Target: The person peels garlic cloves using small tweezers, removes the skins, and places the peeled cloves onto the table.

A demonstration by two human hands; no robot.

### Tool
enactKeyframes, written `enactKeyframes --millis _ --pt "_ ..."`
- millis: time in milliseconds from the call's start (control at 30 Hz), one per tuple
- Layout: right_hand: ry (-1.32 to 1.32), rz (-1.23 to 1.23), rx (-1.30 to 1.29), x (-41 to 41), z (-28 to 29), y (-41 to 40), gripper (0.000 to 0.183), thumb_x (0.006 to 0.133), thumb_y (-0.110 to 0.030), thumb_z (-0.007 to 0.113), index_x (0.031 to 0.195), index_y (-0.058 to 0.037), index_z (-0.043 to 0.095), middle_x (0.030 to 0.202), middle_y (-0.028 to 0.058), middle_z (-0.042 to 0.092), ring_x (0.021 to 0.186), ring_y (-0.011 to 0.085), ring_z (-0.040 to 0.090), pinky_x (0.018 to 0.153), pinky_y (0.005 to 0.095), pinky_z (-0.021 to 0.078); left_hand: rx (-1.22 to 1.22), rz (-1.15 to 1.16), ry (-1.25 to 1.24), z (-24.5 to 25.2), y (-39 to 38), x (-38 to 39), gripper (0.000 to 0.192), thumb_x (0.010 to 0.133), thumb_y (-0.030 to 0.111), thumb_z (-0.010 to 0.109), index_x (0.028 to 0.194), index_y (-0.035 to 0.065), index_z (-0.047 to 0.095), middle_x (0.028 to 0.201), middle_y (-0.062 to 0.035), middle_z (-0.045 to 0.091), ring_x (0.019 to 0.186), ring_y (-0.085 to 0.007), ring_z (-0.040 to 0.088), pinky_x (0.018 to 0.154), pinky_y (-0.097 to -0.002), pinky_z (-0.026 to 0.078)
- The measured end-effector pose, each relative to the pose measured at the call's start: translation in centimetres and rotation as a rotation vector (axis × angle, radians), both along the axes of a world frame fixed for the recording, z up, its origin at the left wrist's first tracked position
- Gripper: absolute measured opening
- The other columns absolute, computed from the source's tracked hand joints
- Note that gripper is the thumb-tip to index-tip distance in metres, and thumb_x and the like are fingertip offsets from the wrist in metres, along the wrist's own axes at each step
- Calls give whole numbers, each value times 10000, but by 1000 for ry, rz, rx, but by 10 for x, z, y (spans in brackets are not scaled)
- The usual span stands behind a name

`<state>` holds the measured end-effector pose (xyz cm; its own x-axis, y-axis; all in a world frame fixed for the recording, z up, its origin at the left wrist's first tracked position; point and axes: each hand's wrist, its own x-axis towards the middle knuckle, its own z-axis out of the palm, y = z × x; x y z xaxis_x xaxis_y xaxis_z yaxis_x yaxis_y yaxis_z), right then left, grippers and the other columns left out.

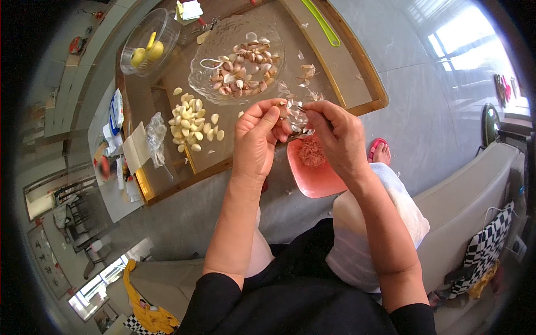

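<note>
My left hand (pixel 257 134) pinches a garlic clove (pixel 283 111) between thumb and fingers, its skin partly on. Close beside it my right hand (pixel 339 136) has thumb and forefinger drawn together; what lies between them is too small to make out. Loose garlic skins (pixel 298 119) lie on the table just beyond both hands. Below them, a pink plastic basin (pixel 310 184) holds a heap of garlic skins (pixel 312 153). A clear textured glass plate (pixel 205 86) bears many unpeeled cloves (pixel 240 73). Peeled white cloves (pixel 188 121) form a pile left of my hands.
A wood-edged glass-topped table (pixel 226 144) spans the front. On it are a clear bowl (pixel 127 54) with yellow-green fruit (pixel 155 51), a crumpled plastic bag (pixel 155 140), a folded paper (pixel 136 147) and a green plastic handle (pixel 322 23). A sofa (pixel 469 176) stands at the right.
</note>
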<state>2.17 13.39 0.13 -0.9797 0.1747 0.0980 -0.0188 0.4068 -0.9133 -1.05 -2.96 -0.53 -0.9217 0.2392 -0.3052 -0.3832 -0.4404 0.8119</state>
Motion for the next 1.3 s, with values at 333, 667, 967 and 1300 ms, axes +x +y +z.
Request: enactKeyframes --millis 333,667,967,1300 --pt "-319 85 -706 1 4 3 226 943 -163 610 967 49 685 715 20 634 651 67 560 575 216 443 -365 -7 237 9 15 6 160 973 39 522 1095 -20 608 889 -56 656 759 -100 632 658 -230 534" --pt "-496 86 -810 0 6 12 237 949 -208 592 926 2 699 689 -21 600 587 23 492 500 182 365 -612 2 585 6 23 7 132 928 -62 530 1029 -27 608 1046 -72 584 812 -124 643 672 -241 560" --pt "-538 112 -1019 1 7 14 145 932 -161 621 976 -35 679 679 -69 523 609 -2 451 563 154 354 -660 -12 664 9 25 9 107 929 -67 531 1005 -25 595 1041 -65 580 805 -128 637 663 -245 559" --pt "-518 106 -1095 4 0 11 130 937 -125 598 963 -19 669 688 -52 556 572 13 446 521 154 349 10 65 83 2 21 8 144 988 78 531 1108 18 583 934 -52 636 778 -115 630 702 -254 533"
